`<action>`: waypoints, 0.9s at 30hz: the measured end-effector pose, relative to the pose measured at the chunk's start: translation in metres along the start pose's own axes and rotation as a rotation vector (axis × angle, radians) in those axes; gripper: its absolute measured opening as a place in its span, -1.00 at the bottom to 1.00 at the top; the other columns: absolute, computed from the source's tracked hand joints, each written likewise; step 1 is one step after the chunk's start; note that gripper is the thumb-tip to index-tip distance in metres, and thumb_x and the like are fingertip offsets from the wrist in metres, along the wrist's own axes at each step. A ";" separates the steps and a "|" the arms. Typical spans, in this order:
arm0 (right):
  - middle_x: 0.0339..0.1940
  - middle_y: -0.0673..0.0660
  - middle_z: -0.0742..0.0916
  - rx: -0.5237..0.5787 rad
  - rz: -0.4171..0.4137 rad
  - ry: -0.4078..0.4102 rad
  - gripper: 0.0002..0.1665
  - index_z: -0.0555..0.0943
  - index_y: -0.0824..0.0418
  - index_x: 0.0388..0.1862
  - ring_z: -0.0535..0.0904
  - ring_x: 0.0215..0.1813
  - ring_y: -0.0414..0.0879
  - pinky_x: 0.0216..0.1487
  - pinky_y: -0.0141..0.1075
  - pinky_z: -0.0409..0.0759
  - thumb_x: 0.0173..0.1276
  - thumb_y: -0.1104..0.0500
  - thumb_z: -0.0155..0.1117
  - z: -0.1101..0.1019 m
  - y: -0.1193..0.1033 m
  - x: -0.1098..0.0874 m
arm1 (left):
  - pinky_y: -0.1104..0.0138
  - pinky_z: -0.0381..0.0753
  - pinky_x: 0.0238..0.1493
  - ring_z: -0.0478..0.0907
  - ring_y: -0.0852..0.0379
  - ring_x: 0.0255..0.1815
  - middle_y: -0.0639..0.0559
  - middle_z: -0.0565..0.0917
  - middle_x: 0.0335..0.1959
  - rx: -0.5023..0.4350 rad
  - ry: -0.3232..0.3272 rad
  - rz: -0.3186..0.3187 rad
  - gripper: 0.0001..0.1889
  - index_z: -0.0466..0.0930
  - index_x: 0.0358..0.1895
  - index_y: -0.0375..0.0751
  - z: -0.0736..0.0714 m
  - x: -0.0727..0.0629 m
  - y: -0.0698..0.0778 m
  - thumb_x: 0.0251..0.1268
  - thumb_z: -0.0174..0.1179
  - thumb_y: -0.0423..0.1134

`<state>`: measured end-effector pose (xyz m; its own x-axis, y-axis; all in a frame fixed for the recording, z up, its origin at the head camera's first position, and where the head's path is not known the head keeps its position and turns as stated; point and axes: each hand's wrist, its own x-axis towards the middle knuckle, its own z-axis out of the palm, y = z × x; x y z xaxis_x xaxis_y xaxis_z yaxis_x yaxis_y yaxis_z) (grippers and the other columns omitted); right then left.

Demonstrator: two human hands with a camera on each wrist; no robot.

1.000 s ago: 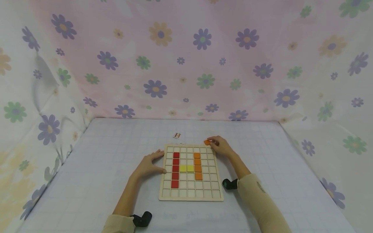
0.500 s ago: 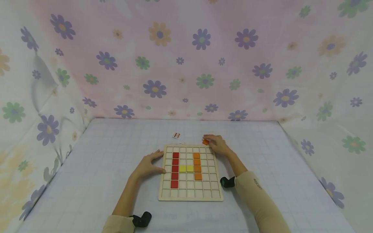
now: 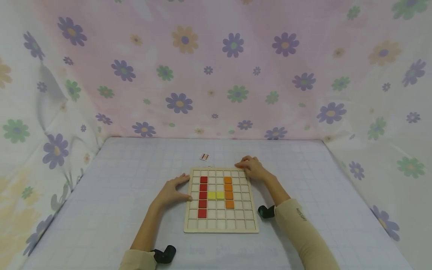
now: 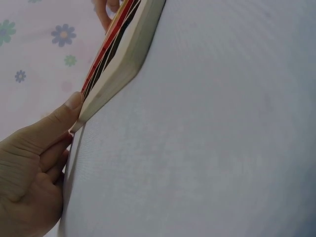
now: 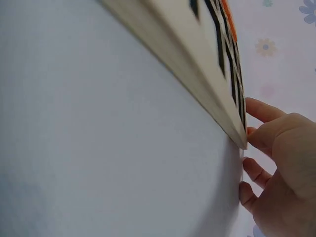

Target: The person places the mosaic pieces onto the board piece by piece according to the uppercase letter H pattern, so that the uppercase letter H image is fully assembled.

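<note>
A wooden grid board (image 3: 221,229) lies on the table between both hands. Set in its cells are a column of red tiles (image 3: 203,195), a shorter column of orange tiles (image 3: 229,195) and two yellow tiles (image 3: 216,195) between them. My left hand (image 3: 171,192) rests along the board's left side, thumb and fingers spread apart, with the thumb (image 4: 69,107) against the edge. Beyond the board's far right corner, my right hand (image 3: 254,168) pinches a loose orange tile (image 5: 250,131), mostly hidden by the fingers.
A small printed card (image 3: 204,157) lies behind the board. The white table (image 3: 118,168) is bounded by flowered cloth (image 3: 216,90) at the back and sides. Dark wrist devices (image 3: 165,254) stick out from both sleeves.
The right fingers have closed further over the orange tile, which showed plainly before and is now nearly covered in the head view. The left hand and the board have stayed put.
</note>
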<state>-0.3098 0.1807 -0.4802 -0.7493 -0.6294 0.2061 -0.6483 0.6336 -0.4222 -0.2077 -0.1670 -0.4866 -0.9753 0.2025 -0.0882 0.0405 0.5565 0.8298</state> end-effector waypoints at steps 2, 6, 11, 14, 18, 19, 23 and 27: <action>-0.10 0.37 0.59 -0.006 0.009 -0.006 -0.56 0.64 0.34 -0.01 0.46 -0.04 0.21 -0.02 0.07 0.31 0.20 0.47 -0.04 -0.001 0.001 -0.001 | -0.09 0.01 0.42 0.06 -0.14 0.47 -0.14 0.27 0.40 0.001 0.003 -0.001 -0.09 0.41 0.29 -0.19 -0.001 0.000 0.000 -0.32 0.57 -0.11; -0.15 0.37 0.59 0.029 0.024 0.034 -0.59 0.67 0.35 -0.09 0.47 -0.11 0.21 -0.08 0.05 0.38 0.16 0.51 -0.01 -0.004 0.006 -0.007 | -0.09 0.00 0.42 0.06 -0.15 0.47 -0.15 0.27 0.40 -0.006 0.002 0.005 -0.10 0.41 0.29 -0.19 -0.001 0.000 0.001 -0.31 0.56 -0.12; -0.15 0.37 0.56 0.127 0.091 0.053 -0.58 0.66 0.36 -0.09 0.47 -0.15 0.19 -0.18 0.02 0.50 0.13 0.52 -0.01 -0.009 0.012 -0.020 | -0.09 0.00 0.42 0.05 -0.16 0.47 -0.16 0.26 0.40 -0.009 0.000 0.005 -0.10 0.41 0.29 -0.19 -0.001 0.000 0.002 -0.30 0.56 -0.11; -0.13 0.37 0.55 0.160 0.131 0.039 -0.62 0.63 0.38 -0.04 0.48 -0.12 0.18 -0.14 0.02 0.52 0.17 0.48 0.05 -0.014 0.013 -0.027 | -0.09 0.01 0.42 0.05 -0.16 0.46 -0.17 0.27 0.40 -0.004 0.003 0.007 -0.09 0.41 0.29 -0.20 -0.002 -0.001 0.001 -0.31 0.56 -0.12; -0.16 0.36 0.57 0.119 0.137 0.056 -0.70 0.59 0.45 -0.08 0.49 -0.15 0.18 -0.14 0.03 0.53 0.19 0.41 0.17 -0.018 0.016 -0.033 | -0.06 0.01 0.42 0.05 -0.11 0.47 -0.13 0.26 0.41 -0.007 0.001 -0.009 -0.09 0.41 0.29 -0.18 -0.002 -0.001 0.001 -0.32 0.57 -0.11; -0.17 0.35 0.57 0.107 0.146 0.065 -0.72 0.59 0.45 -0.10 0.49 -0.18 0.17 -0.17 0.00 0.52 0.18 0.39 0.21 -0.018 0.016 -0.034 | -0.07 0.01 0.42 0.04 -0.11 0.48 -0.13 0.26 0.41 -0.008 0.001 -0.008 -0.09 0.41 0.29 -0.18 -0.002 -0.001 0.000 -0.32 0.56 -0.11; -0.23 0.29 0.62 0.106 0.233 0.114 -0.69 0.61 0.45 -0.16 0.50 -0.25 0.07 -0.23 -0.13 0.50 0.10 0.32 0.31 -0.018 0.015 -0.038 | -0.06 0.00 0.43 0.04 -0.11 0.48 -0.13 0.25 0.41 -0.008 -0.002 -0.013 -0.09 0.41 0.30 -0.17 -0.002 0.000 0.000 -0.32 0.57 -0.10; -0.28 0.27 0.67 0.158 0.330 0.151 -0.66 0.62 0.45 -0.16 0.52 -0.29 0.02 -0.26 -0.22 0.52 0.05 0.33 0.34 -0.019 0.009 -0.041 | -0.08 0.01 0.42 0.05 -0.13 0.47 -0.15 0.27 0.40 -0.003 0.000 -0.006 -0.09 0.41 0.29 -0.19 0.000 0.001 0.000 -0.31 0.56 -0.10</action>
<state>-0.2874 0.2210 -0.4760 -0.9331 -0.3226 0.1588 -0.3490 0.7063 -0.6159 -0.2082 -0.1664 -0.4865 -0.9755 0.1991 -0.0936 0.0335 0.5552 0.8310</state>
